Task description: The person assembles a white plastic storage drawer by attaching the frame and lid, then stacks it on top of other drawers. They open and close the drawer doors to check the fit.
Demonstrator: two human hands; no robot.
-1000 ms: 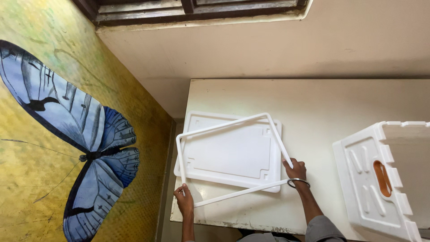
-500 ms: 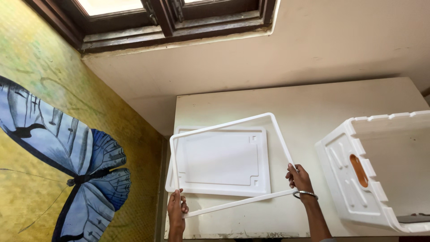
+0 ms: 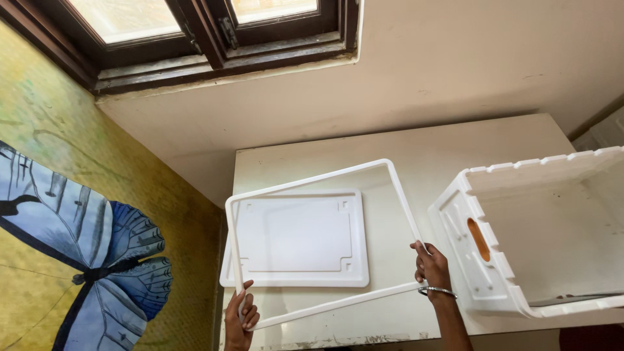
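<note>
I hold a thin white rectangular frame (image 3: pixel 312 182) tilted above the table. My left hand (image 3: pixel 239 320) grips its near left corner. My right hand (image 3: pixel 430 265), with a bangle on the wrist, grips its near right corner. Seen through the frame, a flat white panel (image 3: pixel 296 237) with notched corners lies on the white table (image 3: pixel 403 146). A large white plastic box (image 3: pixel 539 234) with an oval orange hole in its side stands open just right of my right hand.
A yellow wall with a big blue butterfly painting (image 3: pixel 84 247) runs along the left of the table. A dark wooden window (image 3: pixel 208 32) sits high in the pale back wall. The box hangs over the table's right front edge.
The view has tilted upward, so the window shows more. The frame has lifted higher off the panel and its far edge has risen. Both hands keep their grip on the near corners.
</note>
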